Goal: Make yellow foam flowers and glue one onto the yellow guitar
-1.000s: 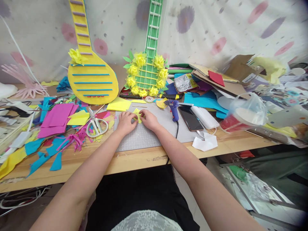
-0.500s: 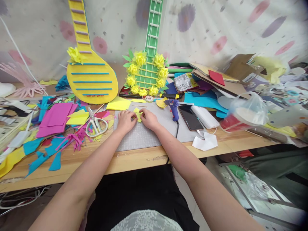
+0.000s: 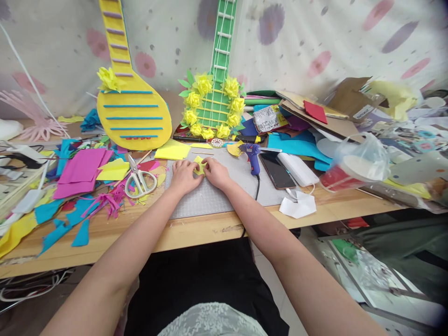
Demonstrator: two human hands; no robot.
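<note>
On the grey cutting mat (image 3: 199, 200), a small piece of yellow paper (image 3: 199, 166) lies between my two hands. My left hand (image 3: 185, 176) has its curled fingers on the paper's left side, thumb at the lower edge. Opposite it, my right hand (image 3: 216, 172) pinches the right edge, its thumb close to the left thumb. Both hands partly cover the paper. Behind them stand a yellow paper instrument (image 3: 135, 112) with blue strips and a green one (image 3: 221, 51) ringed with yellow paper flowers (image 3: 203, 84).
White-handled scissors (image 3: 140, 182) lie left of the mat among magenta paper (image 3: 80, 172) and blue scraps. A blue glue gun (image 3: 252, 158), a phone (image 3: 277, 171) and a white power bank (image 3: 297, 169) are on the right. Beyond them stands a bagged red cup (image 3: 345, 175).
My left hand has shifted slightly, its thumb moving right and down along the paper toward the right thumb. Less of the yellow paper shows now. The tools have stayed put.
</note>
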